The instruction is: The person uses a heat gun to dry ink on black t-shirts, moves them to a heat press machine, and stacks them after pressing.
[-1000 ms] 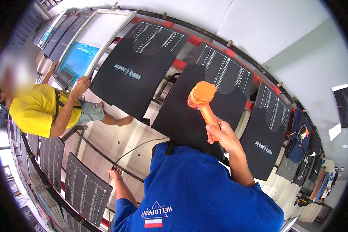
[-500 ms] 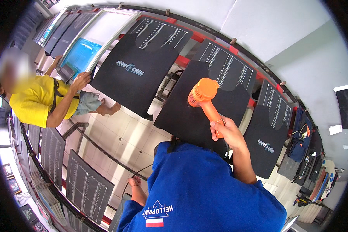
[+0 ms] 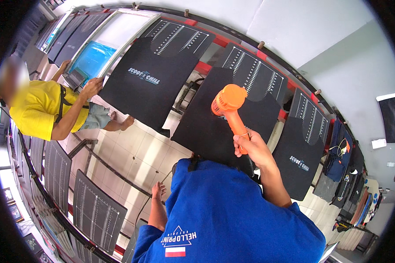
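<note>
My right hand [image 3: 253,148] is wrapped round the handle of an orange heat gun [image 3: 231,97]. Its round head is over a black shirt [image 3: 195,131] laid on a printing board [image 3: 261,72] with white ruler marks; the head hides part of the print area. Low on the left, my left hand [image 3: 158,190] hangs beside my blue shirt, fingers loosely bent and apart. A dark cord [image 3: 141,211] passes close to it; I see no grip on the cord.
Black shirts with pale prints lie on the neighbouring boards, left [image 3: 142,87] and right [image 3: 296,162]. A person in yellow [image 3: 41,107] holds a framed screen [image 3: 112,55] with blue ink at left. A metal rail [image 3: 118,175] crosses above the tiled floor; more boards [image 3: 96,210] stand behind.
My left hand has risen and moved slightly right, its fingers showing more. The heat gun has shifted slightly up and left in my right hand. The other person is nearly still.
</note>
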A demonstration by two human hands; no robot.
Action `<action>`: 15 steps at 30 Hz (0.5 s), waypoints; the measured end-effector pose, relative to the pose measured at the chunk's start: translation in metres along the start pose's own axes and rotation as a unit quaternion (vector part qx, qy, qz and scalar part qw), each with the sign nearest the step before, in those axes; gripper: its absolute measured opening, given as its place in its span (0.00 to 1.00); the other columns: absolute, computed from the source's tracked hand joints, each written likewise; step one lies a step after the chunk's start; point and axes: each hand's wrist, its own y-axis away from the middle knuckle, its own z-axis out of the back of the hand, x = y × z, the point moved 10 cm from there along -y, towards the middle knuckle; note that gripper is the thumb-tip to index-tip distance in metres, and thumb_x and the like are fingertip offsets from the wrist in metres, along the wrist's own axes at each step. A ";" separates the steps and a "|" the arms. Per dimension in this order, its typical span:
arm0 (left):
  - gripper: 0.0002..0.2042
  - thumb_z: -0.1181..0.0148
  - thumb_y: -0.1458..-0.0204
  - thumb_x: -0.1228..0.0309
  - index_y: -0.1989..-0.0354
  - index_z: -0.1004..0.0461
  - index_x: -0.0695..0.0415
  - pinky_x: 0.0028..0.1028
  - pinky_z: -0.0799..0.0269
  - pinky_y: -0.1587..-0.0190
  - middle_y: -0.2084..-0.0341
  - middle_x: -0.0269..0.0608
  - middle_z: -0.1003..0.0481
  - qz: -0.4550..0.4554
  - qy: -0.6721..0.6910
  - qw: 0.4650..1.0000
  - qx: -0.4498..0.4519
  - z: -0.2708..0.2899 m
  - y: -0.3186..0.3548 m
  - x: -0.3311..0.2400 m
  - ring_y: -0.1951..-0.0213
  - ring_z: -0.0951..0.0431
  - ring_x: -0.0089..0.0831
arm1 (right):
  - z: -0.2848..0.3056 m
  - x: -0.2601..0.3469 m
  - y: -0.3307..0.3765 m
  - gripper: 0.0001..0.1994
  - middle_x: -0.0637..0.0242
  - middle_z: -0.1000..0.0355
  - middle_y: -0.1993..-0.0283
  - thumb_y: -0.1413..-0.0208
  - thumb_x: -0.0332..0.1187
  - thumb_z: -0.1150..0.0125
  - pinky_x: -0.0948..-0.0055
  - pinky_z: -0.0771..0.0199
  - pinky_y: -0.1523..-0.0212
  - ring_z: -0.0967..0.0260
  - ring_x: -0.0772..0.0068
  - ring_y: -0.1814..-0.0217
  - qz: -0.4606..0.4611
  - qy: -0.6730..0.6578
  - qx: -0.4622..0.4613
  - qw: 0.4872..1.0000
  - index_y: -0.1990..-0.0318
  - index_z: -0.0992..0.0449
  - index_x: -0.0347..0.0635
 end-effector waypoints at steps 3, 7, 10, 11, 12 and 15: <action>0.23 0.60 0.40 0.53 0.52 0.27 0.58 0.36 0.28 0.65 0.61 0.45 0.23 -0.043 -0.005 0.999 0.024 -0.036 0.001 -0.037 0.65 0.22 0.37 | 0.004 0.002 0.003 0.13 0.71 0.32 0.72 0.42 0.38 0.40 0.80 0.30 0.76 0.32 0.81 0.77 -0.024 0.012 -0.018 0.999 0.60 0.31 0.38; 0.19 0.57 0.40 0.58 0.56 0.26 0.59 0.29 0.28 0.67 0.66 0.43 0.22 -0.160 -0.024 0.987 0.008 -0.070 0.019 -0.109 0.68 0.22 0.31 | 0.000 -0.004 0.001 0.13 0.71 0.32 0.73 0.42 0.39 0.40 0.80 0.30 0.76 0.32 0.81 0.77 -0.015 0.022 -0.001 1.000 0.61 0.31 0.39; 0.15 0.55 0.39 0.63 0.58 0.25 0.62 0.28 0.28 0.67 0.67 0.44 0.22 -0.285 -0.025 0.958 -0.033 -0.100 0.064 -0.199 0.68 0.22 0.30 | 0.005 -0.005 0.004 0.13 0.71 0.32 0.73 0.42 0.39 0.40 0.80 0.30 0.76 0.32 0.81 0.77 -0.023 0.016 -0.013 1.000 0.61 0.31 0.39; 0.14 0.54 0.40 0.66 0.59 0.25 0.63 0.29 0.27 0.67 0.67 0.44 0.23 -0.354 -0.046 0.932 -0.063 -0.106 0.082 -0.232 0.67 0.22 0.31 | 0.003 -0.007 0.005 0.13 0.71 0.32 0.73 0.42 0.39 0.40 0.80 0.30 0.76 0.32 0.81 0.77 -0.017 0.018 -0.011 1.000 0.61 0.31 0.39; 0.12 0.53 0.40 0.69 0.60 0.26 0.65 0.29 0.27 0.66 0.68 0.45 0.23 -0.421 -0.066 0.900 -0.093 -0.113 0.102 -0.261 0.67 0.22 0.31 | 0.002 -0.007 0.005 0.13 0.71 0.32 0.73 0.42 0.39 0.40 0.80 0.30 0.76 0.32 0.81 0.77 -0.011 0.021 -0.011 1.000 0.61 0.31 0.39; 0.09 0.51 0.41 0.74 0.63 0.25 0.66 0.30 0.28 0.64 0.68 0.47 0.24 -0.556 -0.060 0.817 -0.143 -0.141 0.177 -0.331 0.66 0.23 0.35 | 0.009 -0.004 0.012 0.12 0.72 0.32 0.73 0.42 0.39 0.40 0.80 0.30 0.76 0.32 0.81 0.77 -0.032 0.030 -0.032 0.999 0.61 0.31 0.39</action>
